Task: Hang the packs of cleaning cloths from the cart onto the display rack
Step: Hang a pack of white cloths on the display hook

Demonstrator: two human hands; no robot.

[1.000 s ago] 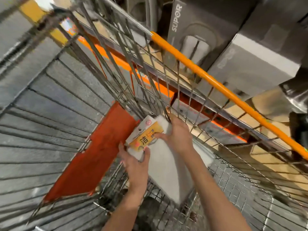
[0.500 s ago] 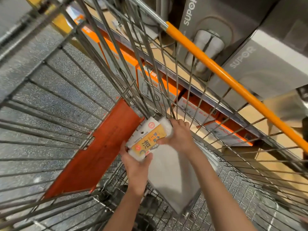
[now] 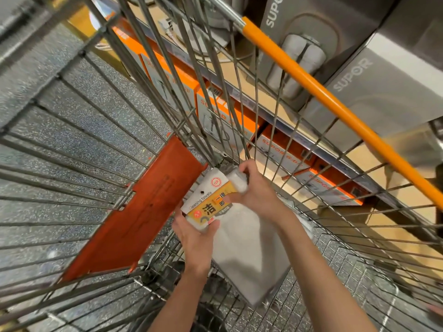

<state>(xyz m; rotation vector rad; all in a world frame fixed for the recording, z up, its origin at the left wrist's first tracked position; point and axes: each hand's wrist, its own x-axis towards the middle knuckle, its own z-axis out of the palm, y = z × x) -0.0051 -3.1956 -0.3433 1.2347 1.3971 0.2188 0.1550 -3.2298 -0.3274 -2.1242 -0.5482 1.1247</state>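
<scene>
A pack of white cleaning cloths [image 3: 244, 245] with a yellow and white header card lies inside the wire cart [image 3: 100, 164], near its far corner. My left hand [image 3: 194, 236] grips the lower left edge of the header card. My right hand [image 3: 256, 190] grips the pack's top right corner, fingers curled over the white cloth. More white packs seem to lie under this one, mostly hidden. The display rack is not in view.
An orange plastic flap [image 3: 143, 212] leans on the cart's left wall. The cart's orange handle bar [image 3: 335, 104] runs across the upper right. Behind the wire stand grey SUPOR boxes [image 3: 383, 92] and orange boxes [image 3: 223, 116] on a low shelf. Speckled grey floor lies to the left.
The view has drawn closer to the cart's inside. Both hands keep their hold on the pack, which has shifted only slightly.
</scene>
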